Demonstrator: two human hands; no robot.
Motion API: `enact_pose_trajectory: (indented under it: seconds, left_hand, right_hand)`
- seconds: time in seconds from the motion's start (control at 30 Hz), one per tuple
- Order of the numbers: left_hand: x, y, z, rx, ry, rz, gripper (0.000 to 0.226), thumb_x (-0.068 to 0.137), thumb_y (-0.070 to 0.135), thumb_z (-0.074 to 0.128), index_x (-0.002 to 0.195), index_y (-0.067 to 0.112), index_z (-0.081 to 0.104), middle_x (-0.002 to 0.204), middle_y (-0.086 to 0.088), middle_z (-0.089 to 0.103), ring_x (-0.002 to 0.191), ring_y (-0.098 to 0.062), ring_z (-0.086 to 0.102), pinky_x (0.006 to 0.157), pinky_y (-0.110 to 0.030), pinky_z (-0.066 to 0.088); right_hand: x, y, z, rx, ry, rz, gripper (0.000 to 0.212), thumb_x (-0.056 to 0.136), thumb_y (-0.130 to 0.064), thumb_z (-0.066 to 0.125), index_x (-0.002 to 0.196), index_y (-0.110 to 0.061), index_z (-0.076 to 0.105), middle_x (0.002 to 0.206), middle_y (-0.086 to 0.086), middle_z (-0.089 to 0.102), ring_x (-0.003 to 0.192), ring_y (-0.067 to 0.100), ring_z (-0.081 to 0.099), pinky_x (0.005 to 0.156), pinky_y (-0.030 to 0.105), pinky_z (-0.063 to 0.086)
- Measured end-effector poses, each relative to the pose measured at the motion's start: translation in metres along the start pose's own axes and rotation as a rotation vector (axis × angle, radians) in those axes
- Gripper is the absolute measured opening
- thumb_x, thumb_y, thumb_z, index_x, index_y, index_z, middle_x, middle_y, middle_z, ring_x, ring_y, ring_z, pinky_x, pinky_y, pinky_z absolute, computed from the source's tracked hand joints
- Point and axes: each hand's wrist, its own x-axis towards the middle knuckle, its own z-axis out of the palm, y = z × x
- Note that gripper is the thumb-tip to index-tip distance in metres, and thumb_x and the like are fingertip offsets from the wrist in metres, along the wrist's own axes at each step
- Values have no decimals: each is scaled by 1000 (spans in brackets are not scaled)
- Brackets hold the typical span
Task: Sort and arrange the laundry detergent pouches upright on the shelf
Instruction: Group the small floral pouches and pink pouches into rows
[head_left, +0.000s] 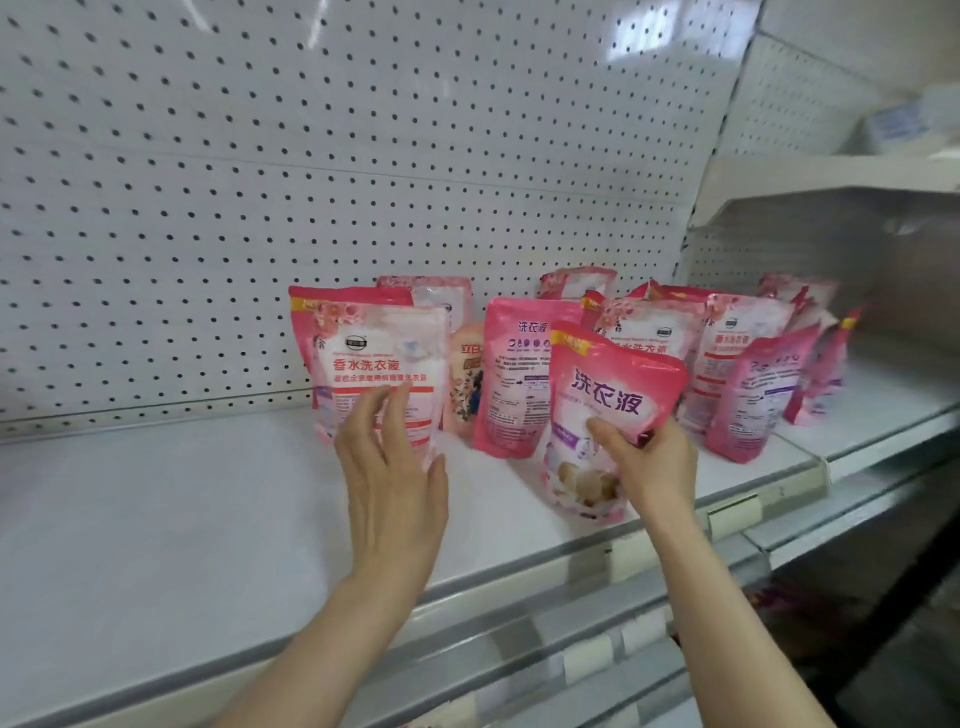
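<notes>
Several pink detergent pouches stand on the white shelf. My right hand grips one pink pouch near the shelf's front edge, tilted slightly to the right. My left hand is open with fingers apart, just in front of a pale pink pouch standing upright at the left of the group. Behind it stands another pouch. A pink pouch shows its back between the two hands. More pouches crowd the right side, some leaning.
A peach-coloured floral bottle stands among the pouches. White pegboard backs the shelf. A higher shelf juts out at upper right. Price-tag holders line the front rail. The left half of the shelf holds nothing.
</notes>
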Motion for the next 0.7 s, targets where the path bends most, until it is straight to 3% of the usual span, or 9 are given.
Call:
enact_pose_trajectory:
  seconds: [0.13, 0.23, 0.37, 0.5, 0.6, 0.7]
  left_hand:
    - [10, 21, 28, -108, -354, -52, 80, 87, 21, 69, 151, 18, 21, 153, -3, 29, 141, -18, 26, 115, -34, 27]
    - [27, 21, 65, -141, -436, -140, 80, 84, 26, 71, 149, 16, 26, 149, -5, 39, 136, -23, 38, 109, -36, 33]
    - [51, 34, 111, -216, -425, -333, 71, 77, 23, 76, 137, 14, 39, 135, -5, 55, 122, -26, 54, 95, -33, 44]
    - [55, 41, 129, -167, -306, -494, 78, 64, 37, 85, 126, 19, 42, 124, -2, 63, 108, -26, 63, 88, -40, 53]
    - [31, 57, 121, -72, -253, -402, 88, 60, 46, 83, 131, 20, 38, 128, -3, 58, 110, -27, 60, 88, -45, 52]
    - [4, 74, 112, -51, -307, -255, 92, 66, 49, 79, 142, 25, 33, 129, -2, 50, 104, -22, 59, 87, -40, 52]
  right_hand:
    - [17, 11, -12, -3, 8, -18, 39, 75, -37, 83, 105, -17, 69, 99, 2, 74, 93, 25, 69, 86, 49, 56]
    - [34, 19, -23, 11, -38, -33, 38, 77, -31, 82, 108, -14, 68, 102, 2, 73, 95, 24, 68, 88, 48, 55]
    - [65, 34, -43, 16, -110, -88, 35, 80, -26, 80, 109, -13, 67, 100, 0, 71, 90, 19, 64, 81, 34, 51]
    - [87, 45, -52, 29, -175, -143, 35, 81, -27, 79, 111, -14, 66, 95, -6, 67, 88, 16, 62, 79, 31, 48]
    - [99, 52, -51, 50, -208, -153, 39, 82, -31, 78, 115, -14, 64, 105, -1, 70, 95, 19, 64, 87, 37, 52]
    - [104, 56, -48, 103, -236, -157, 38, 85, -31, 75, 118, -16, 63, 104, -5, 68, 96, 16, 63, 87, 34, 50]
